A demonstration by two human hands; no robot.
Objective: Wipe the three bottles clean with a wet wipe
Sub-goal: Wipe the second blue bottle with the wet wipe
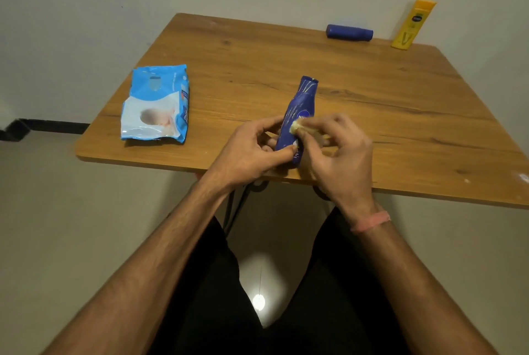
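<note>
**Wiping the first bottle: one hand steadies, the other rubs**

Nearest the viewer, both forearms reach forward from the lap and converge over the front edge of the bench [372, 91]. The left hand [252, 151] is curled around the lower part of the blue lotion bottle [300, 108], thumb on the front face and fingers behind, gripping it so that the bottle stands tilted with its cap pointing away. This hold appears to serve as a brace, keeping the labelled face turned towards the wiping hand. The right hand [340, 154], with a pink band [372, 221] at the wrist, is bent inward at the knuckles; its fingertips pinch a bunched wet wipe [296, 127] and press it against the label. Pale streaks show on the upper body and neck of the bottle, so cleaning seems unfinished there.

Further back and to the left, the pack of wipes [156, 105] lies flat on the bench, within easy reach should a fresh sheet be needed. At the far edge, well apart from the hands, a dark blue bottle [349, 32] lies on its side, and a yellow bottle [412, 24] stands upright just beside it, against the wall. Both are probably waiting their turn, parked clear of the working area.
</note>
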